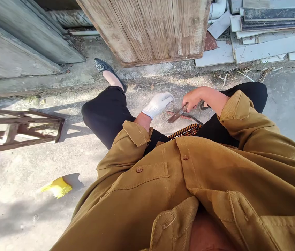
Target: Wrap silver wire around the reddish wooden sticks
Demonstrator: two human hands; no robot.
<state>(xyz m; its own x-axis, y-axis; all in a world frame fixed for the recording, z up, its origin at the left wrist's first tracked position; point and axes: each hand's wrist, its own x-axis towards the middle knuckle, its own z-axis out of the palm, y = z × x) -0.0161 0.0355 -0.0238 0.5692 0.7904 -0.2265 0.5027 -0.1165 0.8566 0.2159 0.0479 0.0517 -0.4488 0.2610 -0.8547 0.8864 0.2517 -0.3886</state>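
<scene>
My left hand (159, 104) wears a white knitted glove. Its fingers are pinched together around something too thin to make out, close to my other hand. Bare, my right hand (193, 99) is closed on a brown wooden handle (176, 115) that slants down to the left. What the handle belongs to is hidden by the fingers. Just below both hands lie a thin reddish-orange piece and a dark, slim piece, partly covered. Between my thighs shows a woven seat (185, 130) with yellow and black stripes.
A wooden stool or rack (23, 130) lies on its side at left. Nearby on the concrete is a yellow glove-like item (57, 187). A worn plank panel (155, 29) stands ahead, with stacked white boards and tiles (267, 52) to the right.
</scene>
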